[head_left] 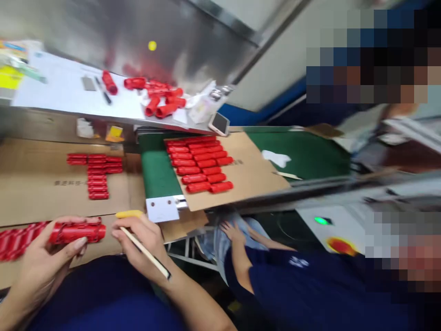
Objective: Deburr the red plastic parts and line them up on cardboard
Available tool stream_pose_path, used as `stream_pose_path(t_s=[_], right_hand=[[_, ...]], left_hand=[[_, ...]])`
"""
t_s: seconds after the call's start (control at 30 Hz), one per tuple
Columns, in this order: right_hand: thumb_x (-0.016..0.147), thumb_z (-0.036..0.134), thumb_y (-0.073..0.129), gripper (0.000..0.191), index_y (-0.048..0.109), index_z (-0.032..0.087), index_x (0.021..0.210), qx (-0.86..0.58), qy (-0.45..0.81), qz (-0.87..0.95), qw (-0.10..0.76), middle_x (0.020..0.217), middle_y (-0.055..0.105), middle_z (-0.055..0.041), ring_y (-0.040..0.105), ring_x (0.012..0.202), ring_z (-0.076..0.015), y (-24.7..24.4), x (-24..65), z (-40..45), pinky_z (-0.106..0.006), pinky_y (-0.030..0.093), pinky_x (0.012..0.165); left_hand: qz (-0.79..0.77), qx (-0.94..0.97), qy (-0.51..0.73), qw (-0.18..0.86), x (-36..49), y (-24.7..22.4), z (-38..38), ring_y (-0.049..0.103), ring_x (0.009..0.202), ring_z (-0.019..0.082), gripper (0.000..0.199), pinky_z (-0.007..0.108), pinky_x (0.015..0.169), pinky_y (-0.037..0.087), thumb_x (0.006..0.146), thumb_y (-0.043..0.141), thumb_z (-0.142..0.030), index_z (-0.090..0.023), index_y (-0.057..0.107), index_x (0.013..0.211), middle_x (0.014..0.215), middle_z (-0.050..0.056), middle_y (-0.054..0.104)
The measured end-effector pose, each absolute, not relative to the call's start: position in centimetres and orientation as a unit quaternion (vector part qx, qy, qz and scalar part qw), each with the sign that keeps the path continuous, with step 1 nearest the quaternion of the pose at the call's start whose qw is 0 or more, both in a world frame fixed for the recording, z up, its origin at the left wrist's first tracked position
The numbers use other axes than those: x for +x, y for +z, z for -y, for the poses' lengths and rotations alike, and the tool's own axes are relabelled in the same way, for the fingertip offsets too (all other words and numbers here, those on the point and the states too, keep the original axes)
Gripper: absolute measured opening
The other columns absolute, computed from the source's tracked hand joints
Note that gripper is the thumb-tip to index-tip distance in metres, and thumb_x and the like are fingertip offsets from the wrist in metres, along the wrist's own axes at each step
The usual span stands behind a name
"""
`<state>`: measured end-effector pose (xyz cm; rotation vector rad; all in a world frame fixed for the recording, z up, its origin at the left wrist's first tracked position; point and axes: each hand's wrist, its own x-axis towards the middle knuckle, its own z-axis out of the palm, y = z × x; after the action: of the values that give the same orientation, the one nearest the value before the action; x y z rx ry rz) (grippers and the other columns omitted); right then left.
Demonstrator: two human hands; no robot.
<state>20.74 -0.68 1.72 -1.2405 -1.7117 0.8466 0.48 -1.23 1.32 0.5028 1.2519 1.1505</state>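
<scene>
Red ribbed tube (77,233) lies roughly level in our left hand (51,259), thumb on the near side and fingers behind. Our right hand (141,241) is closed around a slim pale stick (146,253), its dark end slanting back toward the wrist; a yellow finger cover (129,214) shows on one finger. The right fingertips are near the tube's open end, apart from it.

Nearby: a slanted row of red tubes (20,239) beside our left hand; a smaller group (98,177) on cardboard (41,165) beyond; more in rows (206,161) on a cardboard sheet (257,177) over the green belt (156,165).

Risks, our judgement. The left grip is mostly fingers and thumb on a rounded body, so a push at the open end could turn or slide the tube. A low sweep of the left wrist could knock the adjacent row out of line. If the dark end carries residue, it could mark our skin. Belt motion, or a nudge to the sheet, could roll the edge tubes. Blur hides the tube's fine detail; we cannot tell its finish.
</scene>
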Motion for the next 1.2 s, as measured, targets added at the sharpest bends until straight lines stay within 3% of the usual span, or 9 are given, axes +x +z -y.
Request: stream_pose_path(t_s=[0.1, 0.33, 0.47, 0.57, 0.77, 0.93, 1.07, 1.2], right_hand=[[0.105, 0.017, 0.068, 0.029, 0.072, 0.019, 0.133, -0.39, 0.288, 0.73, 0.482, 0.117, 0.084, -0.0124, 0.081, 0.107, -0.0208, 1.9, 21.3, 0.5, -0.032, 0.067, 0.094], [0.104, 0.017, 0.071, 0.021, 0.076, 0.016, 0.124, -0.316, 0.237, 0.752, 0.527, 0.11, 0.084, -0.0136, 0.079, 0.098, -0.0204, 1.8, 19.7, 0.2, -0.035, 0.068, 0.09], [0.104, 0.016, 0.071, 0.022, 0.076, 0.015, 0.125, -0.323, 0.23, 0.755, 0.523, 0.111, 0.083, -0.014, 0.079, 0.097, -0.0207, 2.0, 19.6, 0.1, -0.035, 0.068, 0.088], [0.103, 0.016, 0.071, 0.022, 0.076, 0.016, 0.125, -0.326, 0.228, 0.755, 0.522, 0.11, 0.083, -0.0139, 0.079, 0.097, -0.0215, 2.1, 19.6, 0.1, -0.035, 0.069, 0.087], [0.102, 0.012, 0.068, 0.022, 0.074, 0.016, 0.123, -0.347, 0.22, 0.745, 0.525, 0.109, 0.081, -0.0149, 0.078, 0.097, -0.0221, 2.1, 19.3, 0.5, -0.037, 0.069, 0.085], [0.105, 0.019, 0.065, 0.016, 0.069, 0.018, 0.121, -0.357, 0.256, 0.758, 0.482, 0.102, 0.082, -0.0115, 0.081, 0.098, -0.0242, 1.7, 19.7, 0.4, -0.043, 0.068, 0.094], [0.103, 0.01, 0.065, 0.027, 0.066, 0.013, 0.129, -0.298, 0.17, 0.818, 0.462, 0.107, 0.082, -0.0172, 0.08, 0.1, -0.0255, 1.2, 20.3, -0.2, -0.04, 0.069, 0.086], [0.101, 0.007, 0.068, 0.035, 0.064, 0.012, 0.135, -0.278, 0.151, 0.843, 0.435, 0.119, 0.08, -0.021, 0.079, 0.104, -0.0252, 0.7, 20.6, -0.3, -0.038, 0.069, 0.087]], left_hand=[[-0.527, 0.205, 0.528, 0.633, -0.8, 2.0, 1.2, 0.067, 0.062, 0.012, 0.05, 0.017, 0.054, 0.056, 0.06, 0.107, -0.034, -0.021, 0.077, 0.098, 0.095, 0.005, 0.083], [-0.519, 0.207, 0.539, 0.63, 0.1, 2.0, 1.3, 0.066, 0.064, 0.013, 0.045, 0.019, 0.054, 0.056, 0.065, 0.105, -0.033, -0.022, 0.079, 0.101, 0.098, 0.007, 0.082], [-0.517, 0.211, 0.547, 0.624, 0.2, 2.6, 1.4, 0.065, 0.062, 0.012, 0.045, 0.018, 0.055, 0.057, 0.063, 0.106, -0.036, -0.023, 0.079, 0.097, 0.086, 0.002, 0.078], [-0.516, 0.217, 0.547, 0.622, 0.3, 2.9, 1.3, 0.065, 0.061, 0.01, 0.044, 0.017, 0.056, 0.057, 0.063, 0.106, -0.036, -0.024, 0.08, 0.096, 0.091, 0.002, 0.079], [-0.52, 0.204, 0.557, 0.614, 0.5, 3.2, 1.5, 0.067, 0.059, 0.011, 0.049, 0.017, 0.056, 0.059, 0.06, 0.108, -0.036, -0.024, 0.077, 0.096, 0.082, -0.001, 0.079], [-0.519, 0.206, 0.561, 0.611, 0.5, 2.7, 1.7, 0.066, 0.056, 0.011, 0.05, 0.017, 0.054, 0.058, 0.061, 0.107, -0.034, -0.023, 0.076, 0.099, 0.079, -0.002, 0.078], [-0.489, 0.214, 0.54, 0.65, 0.1, 2.2, 1.1, 0.063, 0.049, 0.012, 0.04, 0.019, 0.044, 0.054, 0.065, 0.105, -0.034, -0.02, 0.072, 0.084, 0.063, -0.002, 0.071], [-0.491, 0.207, 0.499, 0.683, -0.3, 2.4, 0.3, 0.062, 0.048, 0.014, 0.043, 0.022, 0.043, 0.056, 0.065, 0.104, -0.041, -0.018, 0.068, 0.072, 0.057, 0.002, 0.07]])
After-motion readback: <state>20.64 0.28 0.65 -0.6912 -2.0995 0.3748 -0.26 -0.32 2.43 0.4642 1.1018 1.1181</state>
